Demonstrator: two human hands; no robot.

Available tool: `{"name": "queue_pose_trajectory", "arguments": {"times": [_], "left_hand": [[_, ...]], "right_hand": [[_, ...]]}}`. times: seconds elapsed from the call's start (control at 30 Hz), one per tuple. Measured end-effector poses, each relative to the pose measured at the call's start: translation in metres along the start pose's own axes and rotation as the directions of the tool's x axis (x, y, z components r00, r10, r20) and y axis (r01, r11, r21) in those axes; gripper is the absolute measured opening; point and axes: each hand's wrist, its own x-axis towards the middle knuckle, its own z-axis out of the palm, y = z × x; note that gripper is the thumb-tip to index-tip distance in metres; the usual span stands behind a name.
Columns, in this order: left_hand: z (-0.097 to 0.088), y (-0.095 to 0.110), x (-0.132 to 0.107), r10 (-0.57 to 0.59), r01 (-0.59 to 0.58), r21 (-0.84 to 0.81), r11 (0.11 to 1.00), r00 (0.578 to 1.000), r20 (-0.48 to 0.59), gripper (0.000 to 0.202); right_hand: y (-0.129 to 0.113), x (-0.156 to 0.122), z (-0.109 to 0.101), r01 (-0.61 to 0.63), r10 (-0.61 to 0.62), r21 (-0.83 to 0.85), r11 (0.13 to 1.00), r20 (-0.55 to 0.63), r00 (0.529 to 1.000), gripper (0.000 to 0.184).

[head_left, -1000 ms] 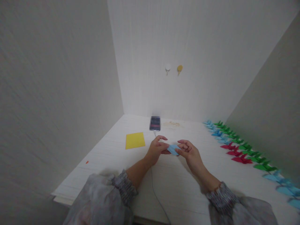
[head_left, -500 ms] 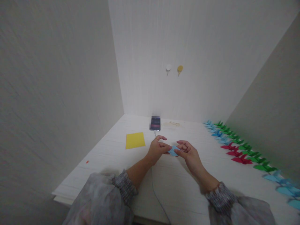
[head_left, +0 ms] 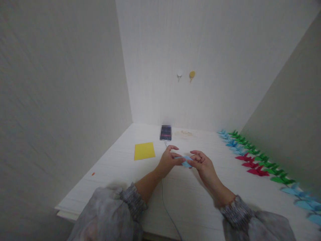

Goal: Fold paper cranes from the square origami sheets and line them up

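Note:
Both my hands meet above the middle of the white table (head_left: 120, 174) on a small light blue piece of folded paper (head_left: 185, 161). My left hand (head_left: 168, 160) pinches its left end with thumb and fingers. My right hand (head_left: 202, 164) has its fingers curled round the right end. Most of the paper is hidden between my fingers. A yellow square sheet (head_left: 144, 151) lies flat on the table to the left of my left hand.
A phone (head_left: 166, 132) stands at the back of the table with a cable (head_left: 167, 207) running toward me. Several folded paper figures in blue, green and red (head_left: 253, 160) line the right wall. Two hooks (head_left: 185, 75) hang on the back wall.
The blue paper has been pressed flatter and shows less between my fingers. Both hands have stayed in nearly the same place.

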Motion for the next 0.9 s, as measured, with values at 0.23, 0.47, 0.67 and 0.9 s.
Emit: {"name": "queue_pose_trajectory", "arguments": {"times": [0.23, 0.47, 0.67, 0.9], "left_hand": [[-0.0032, -0.0018, 0.0014, -0.036, 0.037, 0.053, 0.998, 0.999, -0.018, 0.054], [-0.0033, -0.0004, 0.0019, -0.052, 0.056, -0.073, 0.996, 0.997, 0.048, 0.050], [-0.0017, 0.0005, 0.0026, -0.037, 0.044, -0.117, 0.992, 0.997, 0.060, 0.048], [-0.0050, -0.0022, 0.0036, -0.291, 0.293, -0.077, 0.953, 0.956, 0.032, 0.047]], "right_hand": [[-0.0016, -0.0020, -0.0003, 0.009, -0.007, -0.051, 0.999, 0.036, 0.999, 0.035], [-0.0059, -0.0006, -0.0042, 0.026, -0.023, -0.074, 0.997, 0.050, 0.999, 0.037], [-0.0054, 0.0004, -0.0058, 0.081, -0.082, -0.170, 0.982, 0.005, 0.997, 0.033], [-0.0071, -0.0069, -0.0085, 0.356, -0.367, -0.593, 0.723, 0.108, 0.924, 0.006]]}}
